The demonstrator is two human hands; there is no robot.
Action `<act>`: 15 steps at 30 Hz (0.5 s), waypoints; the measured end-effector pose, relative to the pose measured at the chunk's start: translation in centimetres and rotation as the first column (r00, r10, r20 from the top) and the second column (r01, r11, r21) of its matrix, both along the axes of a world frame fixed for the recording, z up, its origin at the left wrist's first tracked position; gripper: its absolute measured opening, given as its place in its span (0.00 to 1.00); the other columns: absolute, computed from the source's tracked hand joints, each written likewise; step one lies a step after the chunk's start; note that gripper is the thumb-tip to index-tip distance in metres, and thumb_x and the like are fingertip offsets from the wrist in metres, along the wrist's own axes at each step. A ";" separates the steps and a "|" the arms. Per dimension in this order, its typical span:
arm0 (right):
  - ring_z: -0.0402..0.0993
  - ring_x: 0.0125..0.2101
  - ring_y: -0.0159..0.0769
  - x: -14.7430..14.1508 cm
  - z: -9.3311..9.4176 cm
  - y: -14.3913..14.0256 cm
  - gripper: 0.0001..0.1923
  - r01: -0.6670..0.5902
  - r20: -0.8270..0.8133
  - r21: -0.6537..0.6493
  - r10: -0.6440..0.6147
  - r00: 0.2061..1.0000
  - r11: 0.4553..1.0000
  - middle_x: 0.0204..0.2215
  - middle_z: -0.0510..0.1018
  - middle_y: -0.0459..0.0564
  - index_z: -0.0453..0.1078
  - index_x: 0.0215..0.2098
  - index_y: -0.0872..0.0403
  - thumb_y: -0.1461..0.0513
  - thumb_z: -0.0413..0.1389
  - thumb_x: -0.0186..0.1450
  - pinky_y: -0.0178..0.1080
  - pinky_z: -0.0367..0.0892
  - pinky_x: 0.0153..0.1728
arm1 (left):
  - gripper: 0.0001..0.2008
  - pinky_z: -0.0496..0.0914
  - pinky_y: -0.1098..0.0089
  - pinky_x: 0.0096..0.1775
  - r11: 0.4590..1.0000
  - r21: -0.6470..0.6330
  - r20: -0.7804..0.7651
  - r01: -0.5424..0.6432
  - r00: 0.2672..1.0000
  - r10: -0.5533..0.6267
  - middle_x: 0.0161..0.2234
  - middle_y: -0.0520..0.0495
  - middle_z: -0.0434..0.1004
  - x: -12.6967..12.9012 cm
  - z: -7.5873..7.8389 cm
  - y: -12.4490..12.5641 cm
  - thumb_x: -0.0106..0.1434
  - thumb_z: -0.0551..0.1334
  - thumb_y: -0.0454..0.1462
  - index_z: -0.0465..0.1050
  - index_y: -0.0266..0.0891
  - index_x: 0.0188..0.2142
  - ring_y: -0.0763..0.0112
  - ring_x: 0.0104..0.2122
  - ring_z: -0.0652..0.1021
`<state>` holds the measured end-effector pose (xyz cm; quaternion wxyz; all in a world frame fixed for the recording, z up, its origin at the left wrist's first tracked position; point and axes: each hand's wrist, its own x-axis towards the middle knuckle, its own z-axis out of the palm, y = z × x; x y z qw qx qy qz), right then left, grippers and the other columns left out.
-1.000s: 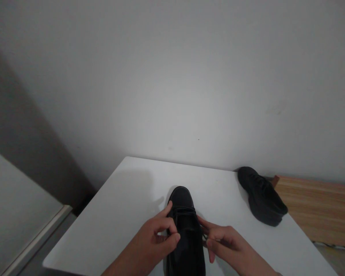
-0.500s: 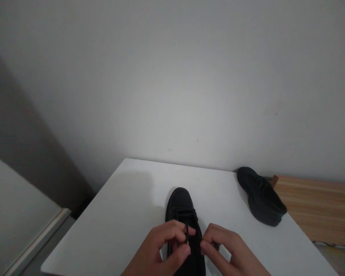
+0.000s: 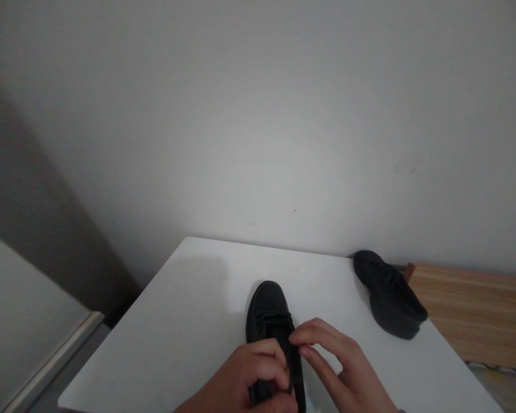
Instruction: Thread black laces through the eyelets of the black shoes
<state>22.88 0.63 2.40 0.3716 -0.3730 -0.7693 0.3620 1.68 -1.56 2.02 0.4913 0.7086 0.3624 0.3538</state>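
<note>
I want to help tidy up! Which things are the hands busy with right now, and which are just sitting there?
Being used:
- left hand and right hand, both pinching at the laces
- black shoe in the middle of the white table

Just sitting there:
- second black shoe at the table's far right edge, untouched
- wooden surface beside the table

Both hands bare, left hand (image 3: 249,378) & right hand (image 3: 348,373): no gloves, rings, sleeves.

You have two black shoes, one (image 3: 269,307) at your hands and one (image 3: 389,292) apart, on one white table (image 3: 189,304).
</note>
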 end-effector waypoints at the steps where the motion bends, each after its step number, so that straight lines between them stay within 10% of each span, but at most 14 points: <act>1: 0.77 0.42 0.39 -0.2 -0.4 0.2 0.09 -0.022 -0.015 -0.005 0.022 1.000 1.000 0.39 0.81 0.50 0.76 0.44 0.47 0.62 0.54 0.71 0.37 0.72 0.43 | 0.10 0.72 0.67 0.44 1.000 0.000 0.016 0.014 1.000 -0.014 0.37 0.44 0.77 0.0 0.0 0.1 0.64 0.65 0.45 0.79 0.42 0.33 0.64 0.38 0.78; 8: 0.75 0.36 0.37 -1.5 -2.0 0.4 0.09 0.004 -0.175 -0.073 -0.017 0.984 0.997 0.33 0.78 0.50 0.74 0.34 0.51 0.59 0.55 0.70 0.37 0.69 0.38 | 0.11 0.71 0.68 0.46 0.996 0.036 0.141 0.080 0.986 -0.084 0.40 0.43 0.75 -0.5 0.3 0.7 0.68 0.61 0.40 0.82 0.43 0.43 0.65 0.42 0.78; 15: 0.67 0.29 0.33 -1.8 -4.5 0.8 0.11 -0.060 -0.565 -0.362 -0.168 0.808 0.930 0.28 0.72 0.45 0.68 0.37 0.50 0.52 0.56 0.70 0.35 0.64 0.33 | 0.07 0.68 0.70 0.40 0.989 -0.133 0.303 -0.060 0.948 0.099 0.37 0.45 0.74 -1.9 -0.6 1.3 0.66 0.64 0.39 0.82 0.43 0.38 0.70 0.37 0.75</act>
